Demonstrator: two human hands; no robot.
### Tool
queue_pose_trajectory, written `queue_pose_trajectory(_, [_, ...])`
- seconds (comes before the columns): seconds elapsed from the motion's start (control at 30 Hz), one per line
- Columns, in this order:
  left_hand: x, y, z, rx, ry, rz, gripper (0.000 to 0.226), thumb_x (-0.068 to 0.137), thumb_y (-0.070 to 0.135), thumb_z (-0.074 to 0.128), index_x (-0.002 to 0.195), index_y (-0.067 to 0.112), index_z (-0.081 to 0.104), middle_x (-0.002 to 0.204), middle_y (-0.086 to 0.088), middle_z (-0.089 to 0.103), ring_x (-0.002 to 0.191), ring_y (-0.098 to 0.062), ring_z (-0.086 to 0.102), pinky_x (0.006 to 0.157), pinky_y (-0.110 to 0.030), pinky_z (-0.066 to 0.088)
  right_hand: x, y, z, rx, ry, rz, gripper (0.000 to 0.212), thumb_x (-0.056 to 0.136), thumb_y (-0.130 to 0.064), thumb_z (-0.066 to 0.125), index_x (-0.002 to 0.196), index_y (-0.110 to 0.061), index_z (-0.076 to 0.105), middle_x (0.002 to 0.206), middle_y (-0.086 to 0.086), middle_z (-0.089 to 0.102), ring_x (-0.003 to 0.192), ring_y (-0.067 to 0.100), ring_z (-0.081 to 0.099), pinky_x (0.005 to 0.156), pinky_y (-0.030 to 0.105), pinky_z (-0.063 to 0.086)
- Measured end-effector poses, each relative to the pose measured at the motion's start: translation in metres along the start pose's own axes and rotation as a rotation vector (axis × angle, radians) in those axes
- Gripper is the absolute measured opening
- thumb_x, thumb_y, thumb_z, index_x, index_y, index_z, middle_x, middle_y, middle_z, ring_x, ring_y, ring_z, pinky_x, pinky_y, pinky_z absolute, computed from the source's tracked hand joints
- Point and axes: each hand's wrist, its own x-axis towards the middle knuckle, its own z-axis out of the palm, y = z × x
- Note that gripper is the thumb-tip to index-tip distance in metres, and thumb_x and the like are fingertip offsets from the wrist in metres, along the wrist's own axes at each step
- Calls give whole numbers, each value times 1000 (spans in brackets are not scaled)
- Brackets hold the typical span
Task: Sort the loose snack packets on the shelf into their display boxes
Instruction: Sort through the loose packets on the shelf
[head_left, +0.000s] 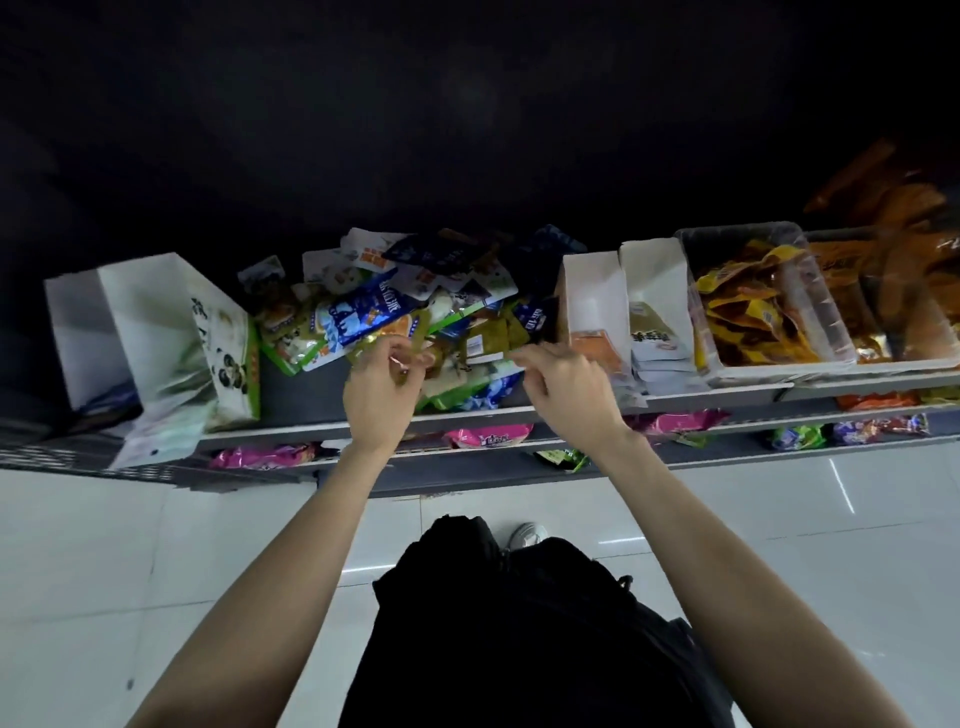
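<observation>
I have both hands raised over the heap of loose, glossy foil snack packets, which lies in the middle of the grey metal shelf between the display boxes.

Hand state:
- My left hand has its fingers curled round a small olive-gold packet at the near edge of the heap, pinching it by its lower margin.
- My right hand has its fingertips bent down onto a flat olive-green packet with a white label. I cannot tell whether it grips that packet or only touches it.
- The two hands are apart, with packets lying between them.

Destinations:
- A tall white cardboard display box with a green panda-printed front stands to the left of the heap.
- Two narrow white cardboard display boxes stand to the right, just beside a clear plastic bin holding yellow packets.

Handling, as I judge it:
- The packets are light, thin and pliable; the film is probably slick.
- They overlap, so lifting one may drag its neighbours toward the shelf lip.
- I take hold at a sealed edge or corner, where the film is flat and stiffer, not on the filled centre.
- I match each packet's print to its box before release.
</observation>
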Motion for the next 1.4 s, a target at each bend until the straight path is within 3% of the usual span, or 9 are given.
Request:
queue_pose_trajectory(0.13, [31, -45, 3, 226, -204, 2, 49, 85, 37, 65, 125, 11, 53, 121, -9, 58, 115, -27, 51, 96, -38, 42, 21, -14, 54, -150, -225, 64, 50, 90, -10, 50, 139, -16, 43, 142, 7, 43, 133, 25, 34, 112, 40, 28])
queue_pose_trajectory(0.33, [47, -55, 28, 316, -288, 37, 52, 86, 40, 63, 134, 26, 49, 133, -1, 50, 121, -24, 44, 95, -39, 43, 25, -23, 92, -304, -353, 262, 51, 93, -18, 45, 143, -17, 33, 153, 5, 23, 144, 24, 11, 117, 41, 12])
queue_pose_trajectory(0.57, [37, -62, 10, 110, -49, 324, 21, 85, 20, 67, 106, 25, 72, 104, 7, 68, 94, -20, 58, 73, -28, 46, 19, -54, 78, 148, 6, 362, 41, 95, -19, 51, 135, -14, 46, 129, 10, 55, 118, 29, 51, 103, 43, 40])
queue_pose_trajectory(0.7, [-1, -60, -13, -35, -131, 442, 20, 85, 28, 61, 100, 26, 74, 95, 13, 67, 90, -10, 50, 68, -19, 41, 18, -75, 73, 632, -30, 755, 47, 94, -34, 53, 136, -15, 42, 121, 10, 59, 93, 24, 67, 88, 42, 53])
queue_pose_trajectory(0.87, [-25, -64, -25, -198, -308, 438, 24, 82, 6, 66, 100, 19, 74, 102, 5, 66, 96, -15, 56, 82, -28, 47, 12, -78, 95, 854, -18, 1012, 32, 84, -13, 69, 115, -11, 59, 108, 15, 67, 84, 30, 69, 82, 48, 56])
queue_pose_trajectory(1.0, [-30, -55, -41, -562, -339, -91, 45, 80, -16, 54, 109, 17, 66, 121, -1, 54, 105, -4, 56, 92, -27, 50, 6, -82, 100, 824, 12, 1000, 20, 82, -1, 67, 92, -18, 63, 99, 14, 69, 91, 31, 67, 82, 48, 55])
queue_pose_trajectory(1.13, [-19, -39, -53, -1057, -431, -794, 36, 88, 9, 63, 122, 8, 53, 122, -13, 61, 98, -20, 64, 80, -28, 56, -6, -99, 81, 810, 53, 878, 26, 84, -4, 66, 96, -26, 59, 91, 8, 70, 82, 23, 68, 69, 38, 58])
queue_pose_trajectory(1.27, [-18, -20, -55, -823, -568, -543, 23, 86, 19, 67, 109, 16, 63, 102, 0, 70, 96, -16, 66, 90, -41, 53, -28, -110, 60, 774, 43, 726, 29, 85, -5, 66, 111, -12, 55, 86, 3, 68, 79, 17, 65, 70, 27, 53])
queue_pose_trajectory(1.4, [-16, 3, -62, -407, -655, 4, 18, 87, 23, 66, 104, 22, 62, 98, 10, 68, 92, -13, 66, 81, -33, 53, -44, -102, 17, 370, 213, 477, 60, 81, -19, 74, 132, -14, 43, 120, -2, 52, 106, 8, 50, 80, 11, 40])
